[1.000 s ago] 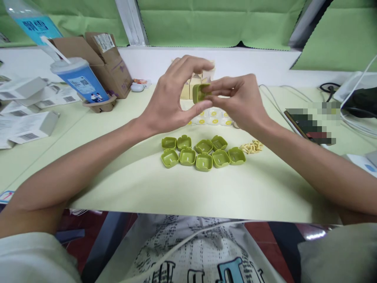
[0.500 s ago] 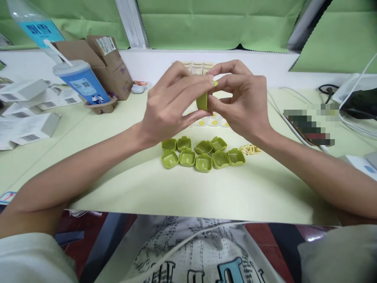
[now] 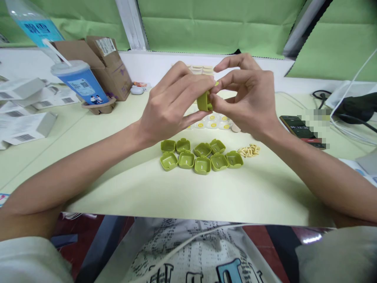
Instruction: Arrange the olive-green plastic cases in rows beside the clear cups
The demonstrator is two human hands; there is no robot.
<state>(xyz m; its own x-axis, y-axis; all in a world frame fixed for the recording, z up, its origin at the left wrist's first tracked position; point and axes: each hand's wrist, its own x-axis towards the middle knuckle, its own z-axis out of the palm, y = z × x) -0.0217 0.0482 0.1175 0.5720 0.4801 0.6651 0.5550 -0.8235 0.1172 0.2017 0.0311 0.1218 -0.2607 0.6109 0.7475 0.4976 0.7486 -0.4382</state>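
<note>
My left hand [image 3: 172,106] and my right hand [image 3: 246,98] meet above the table, both pinched on one small olive-green plastic shell [image 3: 203,101] held on edge between the fingertips. Below them, on the pale green table [image 3: 188,192], lie several more green shells [image 3: 202,156] in two rows, hollow side up. A small heap of cream-coloured little parts [image 3: 249,150] lies to the right of the rows. Behind the hands sit small white pieces with yellow centres [image 3: 212,124] and cream blocks [image 3: 202,70], partly hidden by my fingers.
A blue drink cup with a straw [image 3: 79,81] stands at the left beside a brown cardboard box [image 3: 110,67]. White barcode-labelled boxes [image 3: 25,127] lie at the far left. A phone [image 3: 300,126], cables and a dark device [image 3: 357,108] are at the right.
Both hands have shifted slightly with the green shell; it has turned from facing me with its hollow to standing on edge. My right fingers have regripped it. The view has tilted a little.
</note>
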